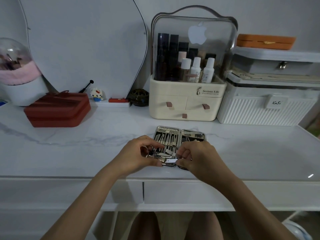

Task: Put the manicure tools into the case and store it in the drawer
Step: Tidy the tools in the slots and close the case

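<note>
Right now my two hands cover the near end of the manicure case (180, 135), so I cannot make out its front edge or what lies beneath my palms. It lies open flat on the white marble-look tabletop (86, 153), a shiny metal-rimmed case with dark lining; the left half holds a row of slim silver tools (167, 138) under straps, just beyond my fingertips. What sits in the right half is hard to tell, mostly glints of metal.

My left hand (138, 154) and right hand (195, 155) are both curled narrow, pinching opposite ends of a small silver tool with a white tag (170, 161) between thumb and fingers, held just over the case's near edge.

Below my wrists, the drawer fronts (181, 192) are shut.

Farther beyond the fingers stands a cream cosmetic organizer (187, 101) with a clear lid bearing a white apple logo and a label reading "Serious Life"; smaller print under it is unreadable. To its right, a white ribbed box (265, 111) carries a tag reading "KaSi", I think. Left of my left hand, well apart, rests a red zippered case (57, 110).
</note>
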